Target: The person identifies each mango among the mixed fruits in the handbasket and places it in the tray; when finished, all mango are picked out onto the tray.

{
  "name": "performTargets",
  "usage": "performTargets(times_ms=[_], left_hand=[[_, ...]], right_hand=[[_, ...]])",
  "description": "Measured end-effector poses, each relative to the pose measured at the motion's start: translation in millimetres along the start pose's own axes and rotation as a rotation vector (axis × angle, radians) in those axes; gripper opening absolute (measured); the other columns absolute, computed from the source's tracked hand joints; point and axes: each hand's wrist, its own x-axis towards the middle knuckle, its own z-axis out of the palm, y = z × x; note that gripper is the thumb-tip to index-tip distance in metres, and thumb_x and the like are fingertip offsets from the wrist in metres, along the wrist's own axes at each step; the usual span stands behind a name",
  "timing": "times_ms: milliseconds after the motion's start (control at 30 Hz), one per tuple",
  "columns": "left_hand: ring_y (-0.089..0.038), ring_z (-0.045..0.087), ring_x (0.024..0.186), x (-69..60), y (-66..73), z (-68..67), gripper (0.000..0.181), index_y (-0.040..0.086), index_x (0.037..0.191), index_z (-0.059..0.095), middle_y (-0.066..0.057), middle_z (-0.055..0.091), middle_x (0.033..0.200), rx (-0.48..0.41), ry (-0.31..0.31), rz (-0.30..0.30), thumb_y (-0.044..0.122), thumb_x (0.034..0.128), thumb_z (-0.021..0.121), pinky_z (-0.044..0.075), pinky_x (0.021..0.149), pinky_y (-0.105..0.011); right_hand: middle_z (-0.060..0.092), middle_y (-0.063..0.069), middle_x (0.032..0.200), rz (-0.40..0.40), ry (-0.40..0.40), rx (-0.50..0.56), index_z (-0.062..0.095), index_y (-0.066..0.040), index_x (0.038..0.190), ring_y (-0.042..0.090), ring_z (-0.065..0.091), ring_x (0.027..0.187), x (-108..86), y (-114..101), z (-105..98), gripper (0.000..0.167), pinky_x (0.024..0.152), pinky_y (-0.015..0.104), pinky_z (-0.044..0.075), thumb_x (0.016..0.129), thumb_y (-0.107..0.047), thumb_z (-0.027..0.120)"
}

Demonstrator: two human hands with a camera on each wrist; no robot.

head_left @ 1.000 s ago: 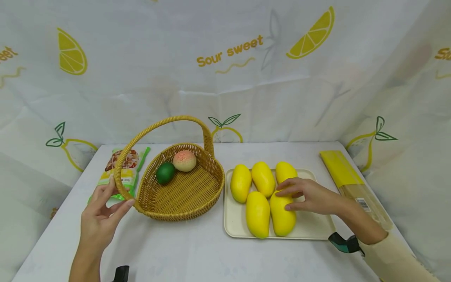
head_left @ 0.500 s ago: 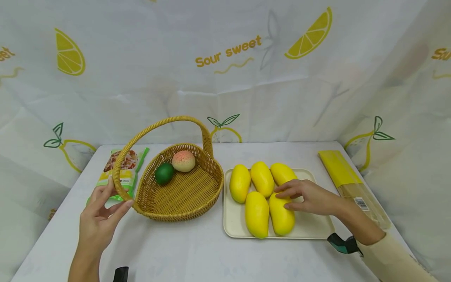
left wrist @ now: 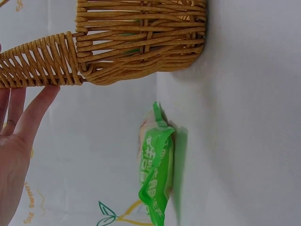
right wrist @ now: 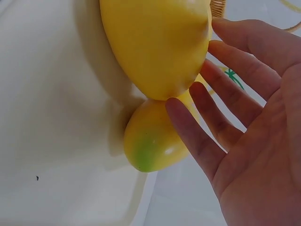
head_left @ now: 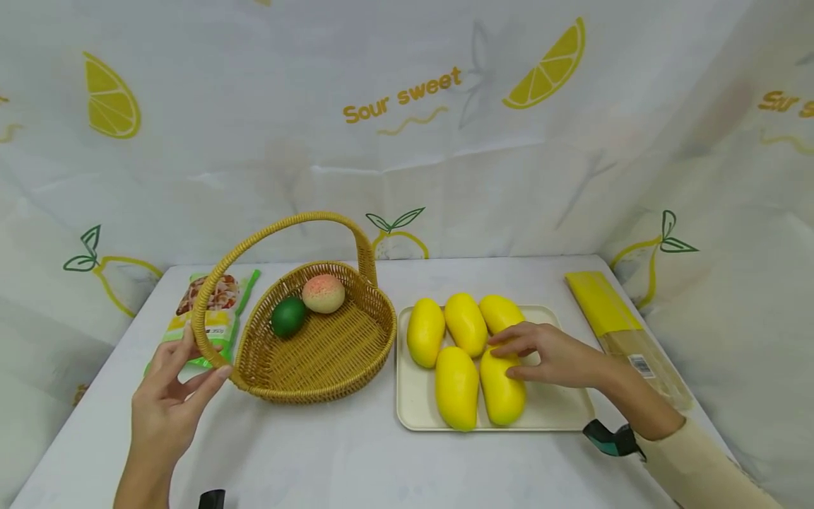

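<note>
My left hand (head_left: 162,403) holds the left side of the handle of a wicker basket (head_left: 318,396) between thumb and fingers. In the left wrist view the fingertips partly disappear behind the handle (left wrist: 40,63). A green fruit (head_left: 289,316) and a pink-and-cream peach (head_left: 323,293) lie in the basket. My right hand (head_left: 553,353) rests its fingertips on the front right yellow mango (head_left: 504,392). The right wrist view shows the fingers fairly straight along one side of that mango (right wrist: 155,42), not wrapped round it. Several mangoes lie on a cream tray (head_left: 553,410).
Behind the left hand lies a green food packet (head_left: 219,314). A yellow-and-clear long package (head_left: 626,332) lies along the right table edge. A white cloth (head_left: 407,162) printed with lemons hangs behind the table (head_left: 318,459).
The whole head view has shifted slightly, so everything appears a little further left. Both hands keep their places at the basket handle and the mango.
</note>
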Motion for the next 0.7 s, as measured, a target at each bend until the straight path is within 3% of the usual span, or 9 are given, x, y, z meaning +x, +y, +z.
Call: performTargets(times_ms=[100,200,333,433,500,567,633,700], left_hand=[[-0.004,0.059,0.111,-0.7,-0.2,1.2,0.079,-0.008,0.148,0.042,0.006,0.057,0.119,-0.017,0.009,-0.015,-0.03,0.0766,0.068,0.06,0.089,-0.013],[-0.008,0.058,0.114,-1.2,-1.6,4.3,0.08,-0.009,0.148,0.042,0.002,0.057,0.121,-0.075,0.019,0.009,-0.035,0.075,0.063,0.06,0.09,-0.013],[-0.007,0.056,0.117,-4.0,-1.0,10.3,0.087,-0.004,0.151,0.042,0.007,0.054,0.123,0.094,0.037,0.061,-0.036,0.0729,0.063,0.057,0.09,-0.008],[-0.002,0.053,0.124,-4.4,2.1,14.5,0.081,0.002,0.154,0.04,0.017,0.049,0.128,0.314,0.076,0.105,-0.014,0.0822,0.075,0.051,0.097,-0.003],[-0.003,0.049,0.13,0.3,5.2,18.3,0.078,0.0,0.154,0.038,0.017,0.047,0.134,0.37,0.109,0.179,0.014,0.0899,0.079,0.044,0.108,-0.004],[-0.008,0.043,0.137,8.6,12.2,24.7,0.084,-0.001,0.153,0.04,0.01,0.047,0.141,0.421,0.146,0.271,0.042,0.091,0.077,0.038,0.117,-0.01],[-0.016,0.04,0.142,20.6,22.5,34.4,0.088,0.001,0.15,0.046,-0.004,0.051,0.142,0.46,0.167,0.382,0.059,0.089,0.072,0.033,0.125,-0.025],[-0.024,0.039,0.144,32.8,33.6,47.7,0.083,0.006,0.147,0.052,-0.016,0.053,0.142,0.501,0.17,0.492,0.063,0.0893,0.069,0.027,0.129,-0.045]], right_hand=[[0.068,0.011,0.135,-0.021,0.027,-0.021,0.074,-0.01,0.125,0.033,0.063,0.121,-0.5,-1,-2,0.034,0.093,0.038,0.065,0.094,-0.025,0.074],[0.069,0.006,0.133,-0.041,0.077,-0.053,0.073,-0.011,0.125,0.03,0.064,0.119,-1.3,-2,-3,0.036,0.093,0.036,0.065,0.095,-0.03,0.074],[0.069,0.002,0.133,-0.014,0.155,-0.081,0.071,-0.014,0.129,0.027,0.062,0.121,-3.3,-6,-5,0.041,0.096,0.044,0.062,0.092,-0.033,0.076],[0.065,0.005,0.139,0.024,0.207,-0.096,0.067,-0.014,0.134,0.031,0.058,0.127,-5.8,-9,-6,0.049,0.102,0.057,0.057,0.09,-0.033,0.079],[0.059,0.009,0.145,0.038,0.235,-0.116,0.064,-0.015,0.138,0.035,0.053,0.132,-7.9,-10,-8,0.055,0.103,0.066,0.053,0.089,-0.034,0.08],[0.052,0.013,0.15,0.04,0.264,-0.136,0.06,-0.015,0.142,0.038,0.049,0.136,-9.1,-12,-12,0.061,0.104,0.071,0.05,0.088,-0.033,0.081],[0.046,0.014,0.155,0.029,0.295,-0.168,0.056,-0.017,0.145,0.04,0.044,0.139,-9.3,-13,-18,0.066,0.104,0.074,0.048,0.087,-0.034,0.082],[0.039,0.014,0.16,0.01,0.32,-0.194,0.052,-0.019,0.148,0.041,0.04,0.142,-8.4,-14,-25,0.072,0.103,0.076,0.046,0.085,-0.033,0.084]])
